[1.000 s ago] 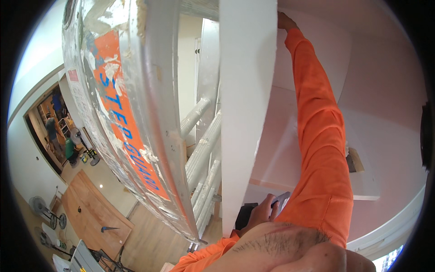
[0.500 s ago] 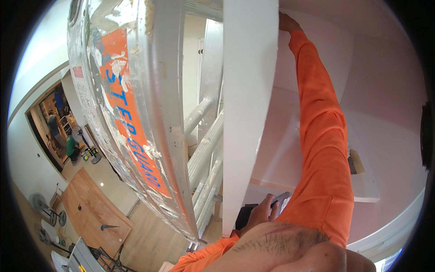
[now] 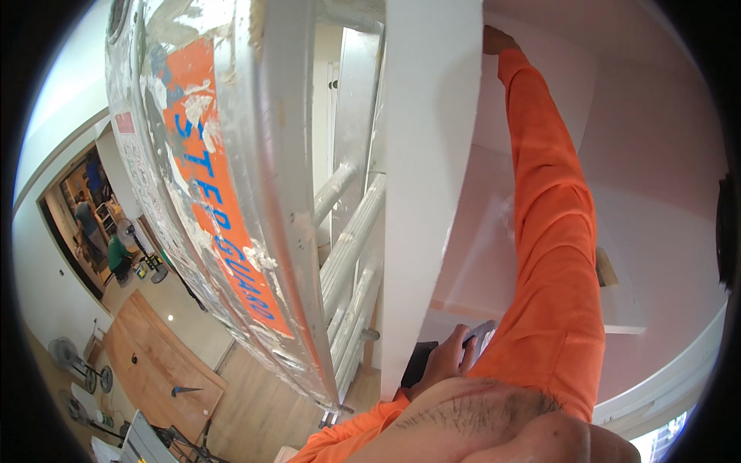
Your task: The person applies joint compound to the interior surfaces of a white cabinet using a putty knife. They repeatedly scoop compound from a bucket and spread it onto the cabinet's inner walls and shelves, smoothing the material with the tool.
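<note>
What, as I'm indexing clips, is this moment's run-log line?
Right hand: raised, partly behind flat white panel, grip hidden; Left hand: holding grey object, kind unclear; Beside panel: paint-spattered silver metal ladder

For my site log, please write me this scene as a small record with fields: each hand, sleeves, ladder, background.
Right hand: raised high, partly hidden by white panel
Left hand: low, at a grey object; grip unclear
Sleeves: orange
Ladder: metal, paint-spattered, left of the panel
Background: brown wooden board, standing fan, co-worker in green
</note>
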A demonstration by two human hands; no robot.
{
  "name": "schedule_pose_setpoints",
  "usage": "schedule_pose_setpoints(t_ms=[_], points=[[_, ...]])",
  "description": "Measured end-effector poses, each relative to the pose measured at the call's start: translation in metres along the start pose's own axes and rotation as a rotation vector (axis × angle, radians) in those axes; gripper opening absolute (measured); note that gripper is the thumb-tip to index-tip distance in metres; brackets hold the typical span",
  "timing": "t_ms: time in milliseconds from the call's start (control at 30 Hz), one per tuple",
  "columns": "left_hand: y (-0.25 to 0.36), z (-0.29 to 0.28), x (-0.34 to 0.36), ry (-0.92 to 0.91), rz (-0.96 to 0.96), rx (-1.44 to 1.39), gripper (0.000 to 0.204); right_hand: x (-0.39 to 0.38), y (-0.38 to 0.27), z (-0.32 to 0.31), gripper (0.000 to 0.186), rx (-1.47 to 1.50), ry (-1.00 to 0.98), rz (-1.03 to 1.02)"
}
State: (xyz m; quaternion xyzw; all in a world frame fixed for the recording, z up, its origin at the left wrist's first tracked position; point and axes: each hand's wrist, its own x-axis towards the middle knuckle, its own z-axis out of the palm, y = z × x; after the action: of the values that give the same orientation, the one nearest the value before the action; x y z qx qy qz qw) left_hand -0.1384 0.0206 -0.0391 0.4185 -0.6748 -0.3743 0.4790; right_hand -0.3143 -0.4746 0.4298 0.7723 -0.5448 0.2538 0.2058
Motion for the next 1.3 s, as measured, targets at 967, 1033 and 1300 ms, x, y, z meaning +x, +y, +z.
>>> schedule_pose_setpoints(t_ms=[967,1033,1300], points=[[-0.006,0.006,0.002,0.074,0.180,0.001,0.015,-0.121,-0.064,0.025,0.086,-0.248,-0.204,0.114],[-0.008,0.007,0.003,0.082,0.192,0.015,0.014,-0.126,-0.064,0.030,0.085,-0.281,-0.194,0.087],[-0.010,0.010,0.004,0.086,0.205,0.018,0.014,-0.114,-0.039,0.030,0.061,-0.159,-0.124,-0.225]])
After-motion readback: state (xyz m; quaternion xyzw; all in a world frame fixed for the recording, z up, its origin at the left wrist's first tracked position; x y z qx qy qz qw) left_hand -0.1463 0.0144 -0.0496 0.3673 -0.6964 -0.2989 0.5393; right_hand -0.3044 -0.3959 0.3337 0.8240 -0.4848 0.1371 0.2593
